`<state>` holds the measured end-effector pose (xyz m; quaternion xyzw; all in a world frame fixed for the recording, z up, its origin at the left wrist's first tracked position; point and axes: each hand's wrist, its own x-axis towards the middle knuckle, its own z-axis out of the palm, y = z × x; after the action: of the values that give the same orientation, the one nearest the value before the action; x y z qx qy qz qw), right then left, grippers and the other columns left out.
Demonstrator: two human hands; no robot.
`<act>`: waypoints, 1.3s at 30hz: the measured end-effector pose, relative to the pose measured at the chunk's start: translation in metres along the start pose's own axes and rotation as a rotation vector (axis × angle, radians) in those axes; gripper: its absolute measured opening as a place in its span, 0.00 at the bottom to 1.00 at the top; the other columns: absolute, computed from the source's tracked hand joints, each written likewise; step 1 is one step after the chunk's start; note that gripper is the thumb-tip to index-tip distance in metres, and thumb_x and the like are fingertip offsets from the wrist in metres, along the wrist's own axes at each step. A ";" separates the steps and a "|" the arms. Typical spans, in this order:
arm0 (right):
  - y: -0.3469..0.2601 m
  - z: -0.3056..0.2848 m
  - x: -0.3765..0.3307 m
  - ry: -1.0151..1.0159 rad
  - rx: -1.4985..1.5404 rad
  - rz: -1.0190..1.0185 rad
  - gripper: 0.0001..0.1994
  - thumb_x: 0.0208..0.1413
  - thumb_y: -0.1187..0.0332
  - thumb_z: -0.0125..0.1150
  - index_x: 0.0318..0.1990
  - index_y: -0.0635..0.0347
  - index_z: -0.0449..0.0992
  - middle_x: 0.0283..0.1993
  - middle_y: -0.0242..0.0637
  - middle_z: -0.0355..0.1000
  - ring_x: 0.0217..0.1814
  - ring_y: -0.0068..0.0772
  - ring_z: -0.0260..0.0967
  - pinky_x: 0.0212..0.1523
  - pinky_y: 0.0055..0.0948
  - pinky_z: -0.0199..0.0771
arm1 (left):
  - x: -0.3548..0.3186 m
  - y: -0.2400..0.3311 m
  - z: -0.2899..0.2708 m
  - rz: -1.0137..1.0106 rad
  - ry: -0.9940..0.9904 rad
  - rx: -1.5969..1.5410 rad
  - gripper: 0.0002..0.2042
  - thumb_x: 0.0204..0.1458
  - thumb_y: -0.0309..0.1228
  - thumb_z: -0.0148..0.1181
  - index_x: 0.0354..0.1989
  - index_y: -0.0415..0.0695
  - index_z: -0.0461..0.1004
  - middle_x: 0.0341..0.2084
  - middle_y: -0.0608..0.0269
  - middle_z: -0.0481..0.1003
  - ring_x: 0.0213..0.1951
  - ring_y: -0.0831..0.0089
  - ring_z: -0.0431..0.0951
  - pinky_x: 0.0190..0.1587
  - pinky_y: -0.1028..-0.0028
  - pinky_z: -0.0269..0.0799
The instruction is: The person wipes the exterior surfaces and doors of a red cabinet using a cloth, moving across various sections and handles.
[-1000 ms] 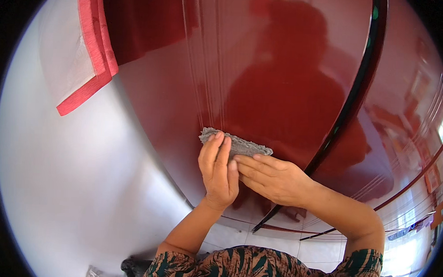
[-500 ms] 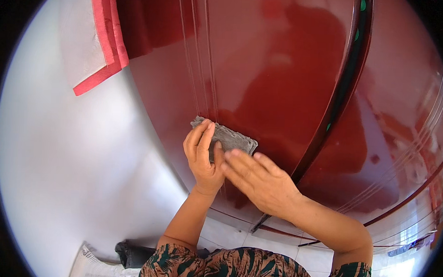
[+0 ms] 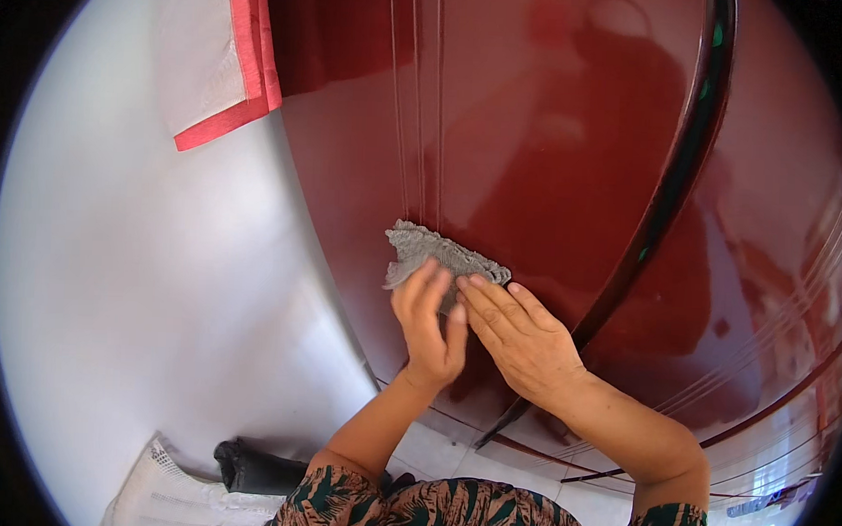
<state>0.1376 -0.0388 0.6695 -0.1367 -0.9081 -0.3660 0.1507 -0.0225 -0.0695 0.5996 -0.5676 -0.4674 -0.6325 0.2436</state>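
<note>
A crumpled grey cloth lies against a glossy dark red cabinet door, just below the ends of its grooved lines. My right hand holds it there, fingers straight and side by side along the cloth's lower right edge. In front of the cloth's lower left part is my left hand, slightly blurred. Its fingers curve upward, and the thumb stands apart from them. Whether those fingertips touch the cloth I cannot tell. A loose corner of cloth sticks out to the left of that hand.
Left of the cabinet is a white wall with a red-edged pale cloth hanging above. A dark strip with green marks divides the doors. Near the floor at lower left are a white sack and a black bundle.
The view has shifted, so the scene sits farther right. My left hand has slid down the cloth, and its loose corner now shows. My right hand has come onto the cloth's edge.
</note>
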 end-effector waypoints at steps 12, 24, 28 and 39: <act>0.058 -0.062 -0.074 0.405 -0.100 0.472 0.27 0.50 0.62 0.60 0.60 0.55 0.71 0.66 0.46 0.63 0.71 0.48 0.55 0.71 0.42 0.38 | 0.024 -0.018 0.033 0.007 0.029 0.181 0.43 0.60 0.56 0.42 0.70 0.31 0.39 0.71 0.37 0.37 0.71 0.40 0.35 0.69 0.47 0.32; 0.112 -0.056 -0.121 0.561 -0.433 0.701 0.30 0.63 0.49 0.44 0.69 0.52 0.59 0.74 0.43 0.49 0.77 0.45 0.42 0.72 0.44 0.36 | -0.107 0.013 0.075 0.123 -0.183 0.206 0.50 0.56 0.62 0.45 0.71 0.32 0.36 0.71 0.35 0.34 0.71 0.39 0.31 0.68 0.44 0.25; 0.110 -0.049 -0.122 0.549 -0.455 0.733 0.30 0.63 0.48 0.42 0.68 0.51 0.60 0.74 0.43 0.50 0.77 0.45 0.43 0.72 0.45 0.38 | -0.105 -0.008 0.064 0.086 -0.151 0.264 0.48 0.57 0.62 0.42 0.70 0.30 0.36 0.71 0.36 0.36 0.71 0.39 0.35 0.69 0.45 0.28; 0.108 -0.053 -0.120 0.519 -0.419 0.749 0.29 0.65 0.50 0.40 0.68 0.56 0.59 0.73 0.47 0.50 0.76 0.48 0.44 0.71 0.43 0.40 | 0.094 -0.066 0.002 0.001 0.188 0.286 0.35 0.64 0.45 0.39 0.69 0.29 0.41 0.70 0.37 0.42 0.71 0.43 0.40 0.70 0.52 0.34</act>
<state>0.2958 -0.0172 0.7282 -0.3853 -0.6361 -0.4831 0.4621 -0.0987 -0.0173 0.6679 -0.4655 -0.5276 -0.6099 0.3648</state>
